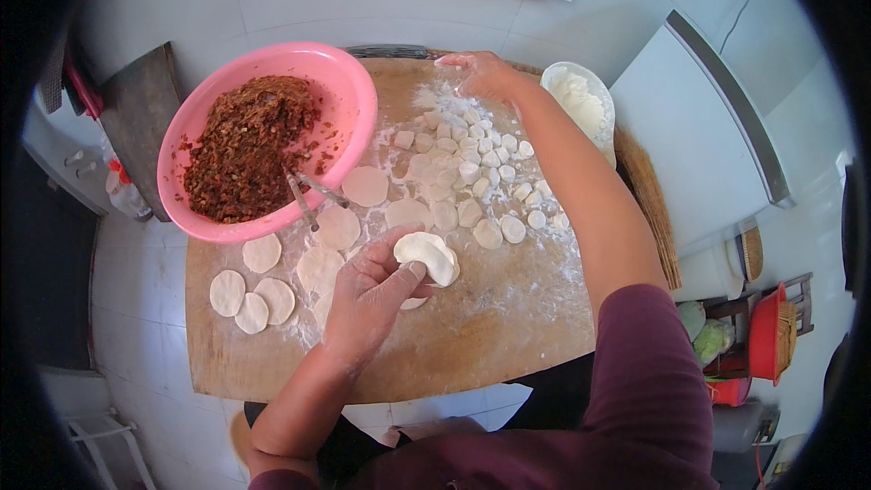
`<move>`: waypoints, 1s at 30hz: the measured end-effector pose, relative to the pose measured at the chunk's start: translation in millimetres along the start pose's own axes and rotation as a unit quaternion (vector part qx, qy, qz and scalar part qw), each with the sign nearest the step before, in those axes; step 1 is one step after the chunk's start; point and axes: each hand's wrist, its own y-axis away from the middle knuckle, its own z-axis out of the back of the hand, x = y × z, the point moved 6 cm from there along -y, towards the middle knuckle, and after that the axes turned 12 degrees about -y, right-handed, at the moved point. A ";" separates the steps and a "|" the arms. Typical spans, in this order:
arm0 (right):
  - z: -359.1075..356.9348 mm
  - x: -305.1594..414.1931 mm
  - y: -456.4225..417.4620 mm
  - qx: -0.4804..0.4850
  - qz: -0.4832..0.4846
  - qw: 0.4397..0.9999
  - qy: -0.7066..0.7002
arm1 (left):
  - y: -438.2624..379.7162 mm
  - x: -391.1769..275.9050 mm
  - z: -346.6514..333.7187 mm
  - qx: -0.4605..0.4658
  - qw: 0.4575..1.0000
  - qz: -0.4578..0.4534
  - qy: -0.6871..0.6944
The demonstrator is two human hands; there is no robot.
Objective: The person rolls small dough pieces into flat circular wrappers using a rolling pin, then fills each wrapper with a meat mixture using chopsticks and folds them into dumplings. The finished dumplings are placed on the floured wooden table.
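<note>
My left hand (381, 279) holds a folded dumpling (426, 253) between thumb and fingers above the wooden board (422, 367). Over the flour at the board's far edge is my right hand (480, 75), its fingers apart and nothing seen in them. Many small dough pieces (469, 172) lie below it, dusted with flour. Round dough wrappers (262, 253) are spread over the board's left and middle. At the far left stands a pink basin (371, 116) of minced filling (252, 143), with two sticks (299, 201) leaning on its rim.
A white bowl of flour (578, 99) stands at the far right, beside a straw brush (646, 204). Beyond it is a white cabinet-like appliance (694, 116). A dark board (143, 122) leans at the left. Right of the board are a red basin (765, 333) and bagged greens (711, 340).
</note>
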 end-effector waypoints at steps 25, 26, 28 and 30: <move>-74.3 147.4 175.0 0.030 -0.022 0.990 -0.134 | -3.5 3.8 1.5 -0.051 0.987 -0.150 0.011; -70.5 142.4 169.6 0.023 -0.021 0.991 -0.131 | -4.6 4.8 3.7 -0.064 0.986 -0.155 -0.005; -48.4 119.2 143.2 -0.043 -0.060 0.979 -0.188 | -2.8 4.5 7.8 -0.078 0.986 -0.148 -0.015; -20.7 71.7 102.9 -0.097 -0.030 0.992 -0.070 | -0.4 2.0 7.7 -0.071 0.990 -0.126 0.001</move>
